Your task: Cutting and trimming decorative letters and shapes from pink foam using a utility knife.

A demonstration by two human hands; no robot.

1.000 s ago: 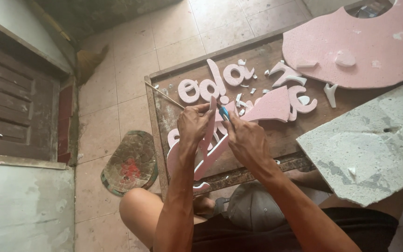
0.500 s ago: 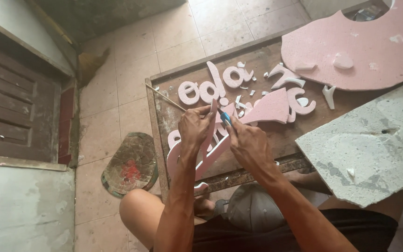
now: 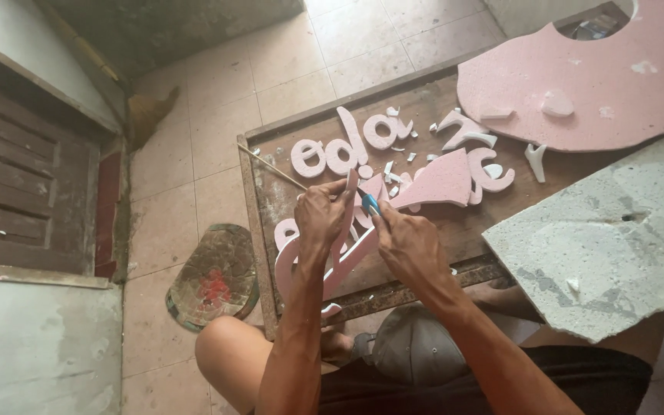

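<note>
Left hand (image 3: 323,219): closed around the pink foam cutout (image 3: 347,250), gripping its upper edge.
Right hand (image 3: 409,246): wrapped around a blue-handled knife (image 3: 370,204), tip at the foam just beside the left fingers.
Foam cutout: held tilted over the wooden worktop (image 3: 463,230), between both hands.
Cut letters (image 3: 340,154): lie flat beyond the hands.

My left hand (image 3: 323,219) is curled shut, fingers pinching. My right hand (image 3: 409,244) sits just beside it, fist closed, both forearms reaching forward from my lap.
</note>
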